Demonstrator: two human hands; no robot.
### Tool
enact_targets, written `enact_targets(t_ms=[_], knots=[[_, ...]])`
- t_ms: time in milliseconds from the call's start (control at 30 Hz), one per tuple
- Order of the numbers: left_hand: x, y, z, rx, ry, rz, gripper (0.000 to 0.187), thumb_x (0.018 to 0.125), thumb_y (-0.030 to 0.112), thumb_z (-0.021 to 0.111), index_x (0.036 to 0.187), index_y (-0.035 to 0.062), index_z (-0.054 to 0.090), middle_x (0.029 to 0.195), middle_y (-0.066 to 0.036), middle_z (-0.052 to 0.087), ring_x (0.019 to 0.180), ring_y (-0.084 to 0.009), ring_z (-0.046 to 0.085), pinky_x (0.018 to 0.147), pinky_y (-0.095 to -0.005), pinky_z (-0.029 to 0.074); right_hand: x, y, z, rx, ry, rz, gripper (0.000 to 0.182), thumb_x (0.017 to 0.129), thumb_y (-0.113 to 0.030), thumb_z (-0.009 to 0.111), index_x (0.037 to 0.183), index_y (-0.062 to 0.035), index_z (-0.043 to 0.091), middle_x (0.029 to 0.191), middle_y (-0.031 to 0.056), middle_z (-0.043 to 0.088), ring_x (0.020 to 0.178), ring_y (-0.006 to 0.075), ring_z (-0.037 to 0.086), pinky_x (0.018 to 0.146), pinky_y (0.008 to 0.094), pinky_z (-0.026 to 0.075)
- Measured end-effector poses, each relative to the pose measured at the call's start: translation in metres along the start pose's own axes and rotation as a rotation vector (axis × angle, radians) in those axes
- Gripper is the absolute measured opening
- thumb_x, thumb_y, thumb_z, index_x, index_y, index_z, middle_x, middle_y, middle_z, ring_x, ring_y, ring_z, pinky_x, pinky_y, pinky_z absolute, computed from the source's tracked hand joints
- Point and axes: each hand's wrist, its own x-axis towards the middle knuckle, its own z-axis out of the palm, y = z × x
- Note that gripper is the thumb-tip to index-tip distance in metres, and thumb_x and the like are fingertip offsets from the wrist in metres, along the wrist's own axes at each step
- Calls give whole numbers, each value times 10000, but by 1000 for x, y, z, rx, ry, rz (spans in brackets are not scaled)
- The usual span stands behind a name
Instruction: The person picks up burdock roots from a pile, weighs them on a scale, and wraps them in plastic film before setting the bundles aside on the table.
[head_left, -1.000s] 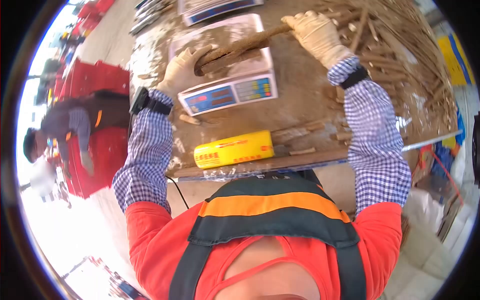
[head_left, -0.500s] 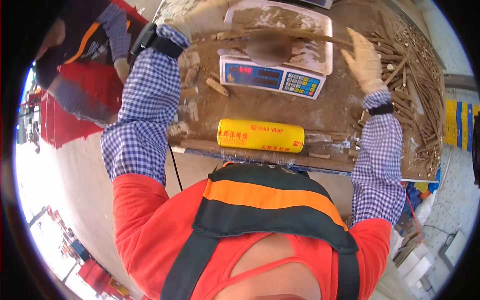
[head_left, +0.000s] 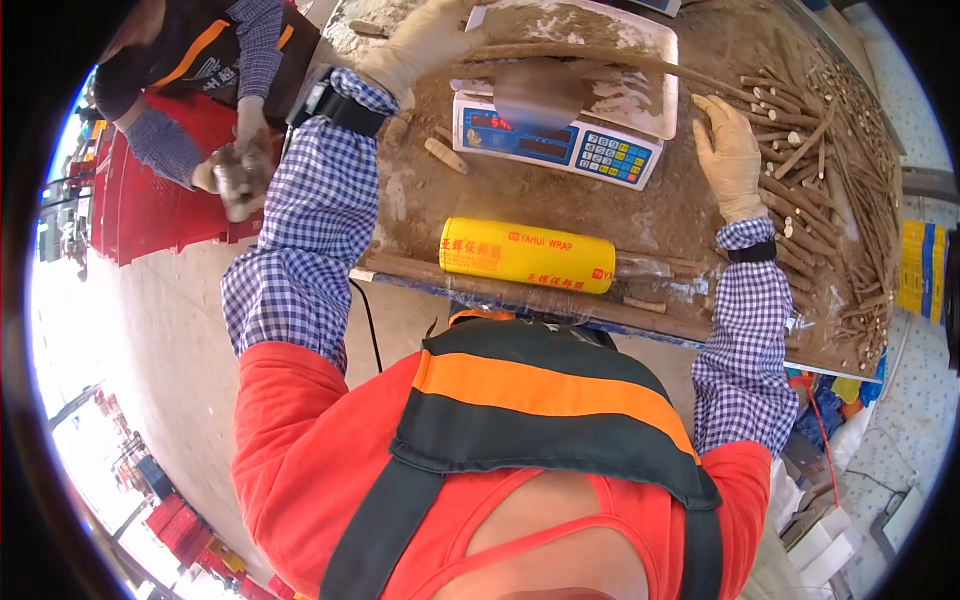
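A long, thin brown root [head_left: 600, 54] lies across the digital scale [head_left: 560, 150], its right end reaching past the tray. My left hand [head_left: 425, 48], in a pale glove, is at the root's left end with fingers stretched out and apart. My right hand [head_left: 727, 155], gloved too, rests just below the root's right end, fingers spread and slightly bent, holding nothing. A round blurred patch hides part of the scale's tray and display. Nearer me lies a yellow roll of cling wrap [head_left: 527, 256].
Many cut roots [head_left: 850, 190] are piled on the right of the soil-covered table [head_left: 420, 240]. A short root piece [head_left: 446, 156] lies left of the scale. At upper left, a co-worker's hands [head_left: 240, 170] hold a blurred bundle over red crates [head_left: 130, 220].
The whole view has shifted slightly. My right hand is now lower relative to the root, which extends past my fingertips. The co-worker's hands have come together around a bundle.
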Motion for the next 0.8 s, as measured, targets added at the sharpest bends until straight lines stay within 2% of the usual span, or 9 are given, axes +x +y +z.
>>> enact_targets(t_ms=[33,100,167,267,400,567,667,767,800], knots=[[5,-14,11,-36,27,122,587,878,229,676,1346,-53,462,1107,-217,646,1007,-268,632,888,-331,494,5,-2,3,-57,-9,9,352,903,-213,608,1248,-140,603,1250,98,601,1151,288,560,970,403,459],[17,-2,33,200,86,46,538,832,433,665,1271,130,596,1112,-185,662,1031,-366,635,888,-427,515,20,3,13,-158,-9,-21,433,920,-263,573,1332,-143,520,1317,94,563,1219,291,518,1026,423,418],[38,18,65,214,192,194,351,893,363,589,1106,97,672,876,-175,694,869,-343,675,801,-409,538,40,3,21,-235,-15,-40,477,910,-283,591,1352,-134,493,1355,89,533,1256,285,486,1051,453,387],[80,24,116,303,88,187,346,890,380,548,1023,88,678,910,-198,686,887,-368,665,790,-459,533,69,8,54,-358,-110,-70,516,893,-328,610,1355,-138,482,1327,80,544,1276,266,461,1060,550,333],[118,38,154,565,-107,257,357,919,329,510,1130,76,649,952,-192,681,891,-353,661,851,-480,506,92,12,43,-420,-388,-85,357,889,-296,607,1222,-169,599,1143,47,640,1141,232,552,1052,559,339],[131,23,157,660,-169,343,315,929,284,448,936,33,639,891,-154,680,843,-305,665,876,-586,437,88,24,61,-322,-333,-72,283,918,-245,576,1179,-150,628,1120,69,648,1118,243,556,1036,503,352],[133,21,159,507,-141,408,286,930,288,477,992,38,602,894,-147,679,851,-337,651,930,-559,414,61,28,58,450,-51,106,264,959,-193,553,1166,-47,628,1069,106,661,993,275,617,874,316,489],[133,23,152,481,-266,326,407,936,357,517,1204,49,527,1013,-169,659,902,-351,635,972,-525,387,37,20,27,697,-46,506,267,944,-195,565,1129,-16,636,1093,136,666,994,259,635,863,333,490],[127,21,153,488,-64,394,503,944,404,509,1305,58,453,1099,-185,632,987,-342,618,989,-521,378,20,23,26,940,-6,651,297,949,-207,564,1152,5,615,1097,150,665,989,253,637,858,321,491]])
